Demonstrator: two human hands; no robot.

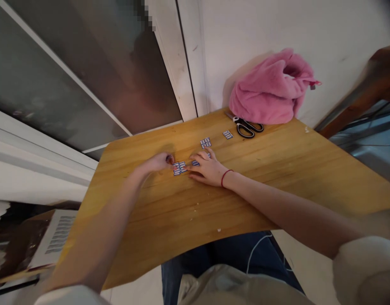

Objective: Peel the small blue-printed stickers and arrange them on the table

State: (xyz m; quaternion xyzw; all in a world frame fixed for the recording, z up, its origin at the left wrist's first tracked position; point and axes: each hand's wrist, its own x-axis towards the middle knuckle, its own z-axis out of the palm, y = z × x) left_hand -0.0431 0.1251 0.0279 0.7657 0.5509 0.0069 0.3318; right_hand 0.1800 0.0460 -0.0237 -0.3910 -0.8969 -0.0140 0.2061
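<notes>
On the wooden table (169,207) lies a small flat cluster of white pieces with blue stripes (179,168), seemingly paper cut-outs. My left hand (158,162) is at its left edge, fingers curled and thumb and fingertips pinched on the edge of a striped piece. From the right, my right hand (209,170) rests palm down with fingers spread, a fingertip touching the cluster's right edge. Another striped piece (195,162) shows partly under its fingers. Just beyond are a larger striped piece (205,142) and a smaller striped piece (227,134).
Black-handled scissors (245,127) lie at the back edge, their blades partly behind a pink plush bag (271,91) against the wall. White scraps (219,230) dot the table near its front edge. A sliding glass door (118,63) stands at the left, a box (56,237) below.
</notes>
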